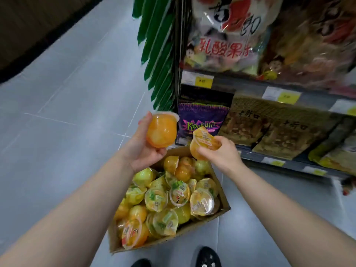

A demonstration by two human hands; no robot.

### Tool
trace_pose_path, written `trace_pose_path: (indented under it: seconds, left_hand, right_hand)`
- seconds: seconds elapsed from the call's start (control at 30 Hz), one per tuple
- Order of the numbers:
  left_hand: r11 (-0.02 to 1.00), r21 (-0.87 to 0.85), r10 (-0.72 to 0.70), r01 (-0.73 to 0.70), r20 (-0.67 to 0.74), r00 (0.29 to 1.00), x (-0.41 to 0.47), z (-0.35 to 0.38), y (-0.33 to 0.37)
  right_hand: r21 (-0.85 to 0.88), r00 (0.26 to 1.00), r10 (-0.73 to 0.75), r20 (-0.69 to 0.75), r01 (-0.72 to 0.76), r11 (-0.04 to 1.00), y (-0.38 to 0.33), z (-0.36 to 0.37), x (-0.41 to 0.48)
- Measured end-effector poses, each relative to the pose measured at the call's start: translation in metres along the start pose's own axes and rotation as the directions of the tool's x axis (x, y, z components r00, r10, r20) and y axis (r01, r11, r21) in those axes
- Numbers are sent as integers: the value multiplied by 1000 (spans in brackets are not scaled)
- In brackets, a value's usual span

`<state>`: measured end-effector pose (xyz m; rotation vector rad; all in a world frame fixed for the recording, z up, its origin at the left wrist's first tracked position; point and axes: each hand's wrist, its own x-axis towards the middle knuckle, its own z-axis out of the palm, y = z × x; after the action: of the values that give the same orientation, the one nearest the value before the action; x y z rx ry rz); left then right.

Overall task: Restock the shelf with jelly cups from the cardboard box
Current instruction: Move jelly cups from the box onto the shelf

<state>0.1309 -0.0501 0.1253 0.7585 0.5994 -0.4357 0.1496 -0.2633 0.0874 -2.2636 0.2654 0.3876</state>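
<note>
Hands of a person reach forward above a cardboard box (223, 201) standing on a grey tiled floor (67, 116). The left hand (146, 149) curls its thumb and fingers round an orange jelly cup (161, 131), held upright with the rim on top. The right hand (221, 151) grips a second orange cup (203, 144) by its rim, tilted so the printed lid faces up and toward the camera. Below, the box is heaped with yellow, green and orange jelly cups (163, 199). To the right, just beside the box, is the shelf (256, 158) with a purple bag (202, 122) and brown packets (246, 128).
</note>
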Motion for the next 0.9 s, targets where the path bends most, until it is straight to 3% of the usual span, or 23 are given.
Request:
trace_pose_path:
  seconds: [0.07,0.17,0.27,0.47,0.67,0.9]
  left_hand:
    - [996,87,15,-10,-58,998,-40,50,30]
    - [959,266,112,-101,-23,993,-106,124,79]
    - [866,453,192,-211,88,977,-173,195,124]
    - [665,638,224,-387,324,919,-283,335,195]
    - [401,646,388,-649,522,760,-359,436,213]
    - [297,476,612,-828,570,547,-431,541,201]
  right_hand:
    - [70,999,28,-23,-26,997,-39,-48,-31]
    - [146,996,31,-84,-19,989,-106,-131,-77]
    - [212,985,33,-169,4,977,-167,-213,-124]
    - [295,932,-72,-357,185,937,-257,-348,-211]
    - [278,827,-211,-521,398,874,-298,-471,-280]
    - [142,664,-353,-660,571,809,-316,-593,-340]
